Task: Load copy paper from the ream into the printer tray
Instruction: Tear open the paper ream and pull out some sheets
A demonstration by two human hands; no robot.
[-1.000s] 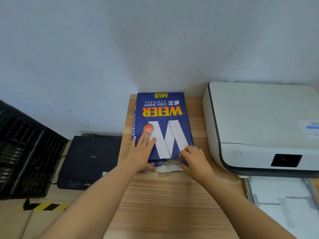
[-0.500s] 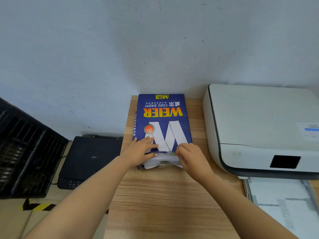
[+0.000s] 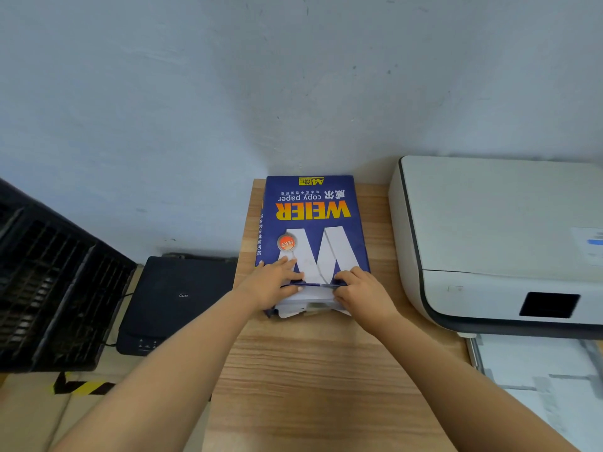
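Observation:
A blue ream of copy paper (image 3: 311, 216) lies flat on the wooden table (image 3: 313, 380), its far end against the wall. Its near end is torn open and white sheets (image 3: 308, 296) show there. My left hand (image 3: 274, 283) pinches the wrapper's near left edge, thumb under and fingers on top. My right hand (image 3: 360, 290) grips the wrapper's near right edge the same way. The white printer (image 3: 496, 236) stands to the right. Its pulled-out paper tray (image 3: 535, 376) shows at the lower right with a white sheet in it.
A black scanner-like device (image 3: 176, 298) sits lower, left of the table, on cardboard boxes with yellow-black tape (image 3: 81, 386). A black slatted crate (image 3: 49, 285) stands at the far left. A pale wall rises right behind the table.
My left hand slid from lying flat on the ream to gripping its near edge. Both hands have lifted the wrapper's open end, so more white paper shows.

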